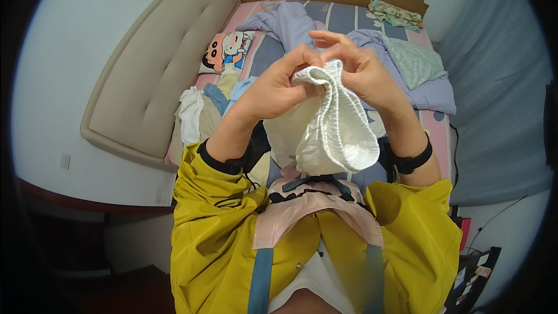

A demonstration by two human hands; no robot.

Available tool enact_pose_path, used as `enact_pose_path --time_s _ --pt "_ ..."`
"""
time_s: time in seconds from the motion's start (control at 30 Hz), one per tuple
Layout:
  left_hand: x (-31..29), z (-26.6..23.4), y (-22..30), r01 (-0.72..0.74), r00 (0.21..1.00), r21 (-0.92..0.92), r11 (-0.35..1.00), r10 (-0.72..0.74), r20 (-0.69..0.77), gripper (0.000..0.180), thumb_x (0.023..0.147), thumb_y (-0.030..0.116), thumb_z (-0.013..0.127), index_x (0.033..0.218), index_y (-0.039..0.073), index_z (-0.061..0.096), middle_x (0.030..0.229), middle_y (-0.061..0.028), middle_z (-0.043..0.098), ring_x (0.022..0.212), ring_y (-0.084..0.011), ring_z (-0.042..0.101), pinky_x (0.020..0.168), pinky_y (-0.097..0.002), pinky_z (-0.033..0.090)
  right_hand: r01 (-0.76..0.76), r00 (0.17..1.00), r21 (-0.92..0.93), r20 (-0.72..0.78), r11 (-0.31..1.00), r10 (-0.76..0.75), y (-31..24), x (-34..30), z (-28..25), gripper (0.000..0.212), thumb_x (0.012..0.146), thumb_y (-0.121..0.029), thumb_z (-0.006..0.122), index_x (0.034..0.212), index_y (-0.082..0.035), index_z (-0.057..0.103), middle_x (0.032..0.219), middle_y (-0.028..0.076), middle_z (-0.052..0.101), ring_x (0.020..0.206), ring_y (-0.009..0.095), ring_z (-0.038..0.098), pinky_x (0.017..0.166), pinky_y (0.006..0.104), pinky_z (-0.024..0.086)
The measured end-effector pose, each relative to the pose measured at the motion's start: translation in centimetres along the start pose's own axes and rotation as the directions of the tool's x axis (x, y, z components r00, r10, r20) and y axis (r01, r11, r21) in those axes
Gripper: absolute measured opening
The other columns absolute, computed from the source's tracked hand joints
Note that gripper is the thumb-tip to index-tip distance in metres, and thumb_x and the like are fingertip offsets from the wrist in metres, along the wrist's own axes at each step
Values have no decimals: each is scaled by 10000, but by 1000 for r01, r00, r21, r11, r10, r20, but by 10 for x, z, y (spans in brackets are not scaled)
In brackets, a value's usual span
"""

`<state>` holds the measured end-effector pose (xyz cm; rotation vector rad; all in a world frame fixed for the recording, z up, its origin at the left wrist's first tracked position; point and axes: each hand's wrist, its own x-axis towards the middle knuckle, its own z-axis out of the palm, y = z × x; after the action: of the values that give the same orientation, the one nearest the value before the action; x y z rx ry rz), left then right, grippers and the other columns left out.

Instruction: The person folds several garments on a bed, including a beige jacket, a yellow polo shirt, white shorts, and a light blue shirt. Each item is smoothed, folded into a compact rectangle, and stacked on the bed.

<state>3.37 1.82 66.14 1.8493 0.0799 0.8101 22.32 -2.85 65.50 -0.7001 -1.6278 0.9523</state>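
Observation:
A white cloth garment (340, 134) with a gathered, elastic-looking edge hangs in front of my chest, above the bed. My left hand (283, 84) is closed on its upper edge, thumb and fingers pinching the band. Right beside it, my right hand (366, 75) grips the same band from the other side, one finger lifted away from the cloth. Between the hands the band is folded back on itself, and lower down it opens into a loop. The fingertips are partly hidden by cloth, and the kind of garment is not clear.
The bed (343, 17) bears a lilac quilt (288, 23), a pale green cloth (412, 61), a folded patterned cloth (395, 14) and a cartoon pillow (224, 52). Several clothes (197, 113) lie by the beige padded headboard (157, 64). A grey-blue curtain (494, 99) hangs at the right.

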Motion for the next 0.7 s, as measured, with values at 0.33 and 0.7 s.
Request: enact_pose_path --time_s 0.33,0.7 --pt "9 -11 -16 33 905 83 996 6 -426 143 828 76 602 923 61 496 841 15 522 805 -63 486 732 -215 400 -28 976 203 -205 979 71 22 -60 2 761 820 -369 610 1352 4 215 1294 126 370 1205 188 364 989 320 313" --pt "20 -15 -7 207 899 28 978 -179 -400 332 783 170 681 1030 8 530 957 -42 590 858 -85 540 726 -230 446 -139 848 -98 -525 985 68 -20 -37 -31 448 786 -84 638 1172 25 438 1016 79 581 897 129 567 771 270 466"
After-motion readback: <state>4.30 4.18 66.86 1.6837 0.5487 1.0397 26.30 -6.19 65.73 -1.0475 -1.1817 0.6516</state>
